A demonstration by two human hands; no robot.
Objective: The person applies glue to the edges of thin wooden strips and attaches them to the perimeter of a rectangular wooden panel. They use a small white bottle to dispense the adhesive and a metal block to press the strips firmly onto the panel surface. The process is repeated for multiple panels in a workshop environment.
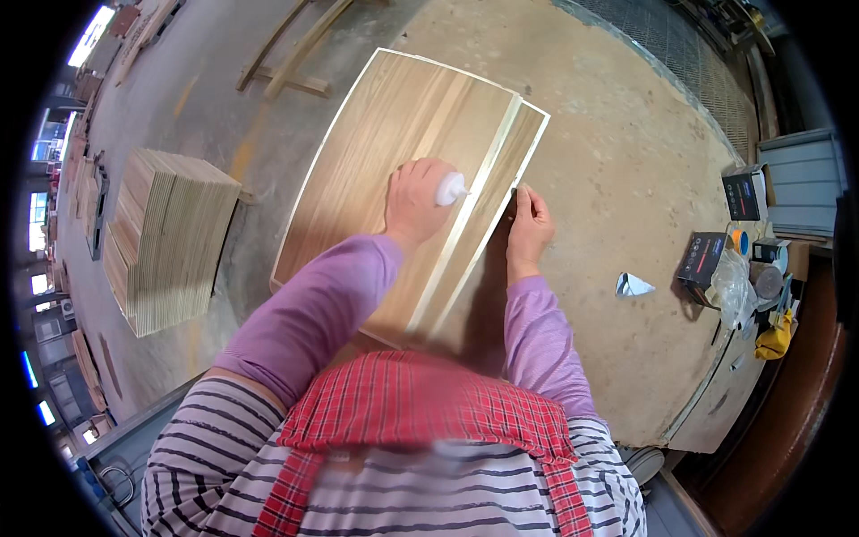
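The wood-grain panel lies slanted in front of the person, its far end leaning right, with pale borders along its edges and 1 pale strip running lengthwise near its right side. Over its middle, the left hand is closed around a white bottle, the nozzle pointing right toward that strip. The right hand is at the panel's right edge, thumb and fingers drawn together (whether they pinch the edge or something small, I cannot tell). The left purple sleeve crosses the panel's near left part, and the red plaid apron sits close to the near edge, leaving little room there. Off the right edge, a broad stretch of tan work surface gives sideways room, with 1 silvery scrap lying on it. Farther right, 2 dark boxes, a nearer box and a farther box, crowd the rim beside a clear plastic bag and a yellow item. Past the left edge, over grey floor, stands a stack of boards, well apart; a wooden frame lies beyond the far left corner.
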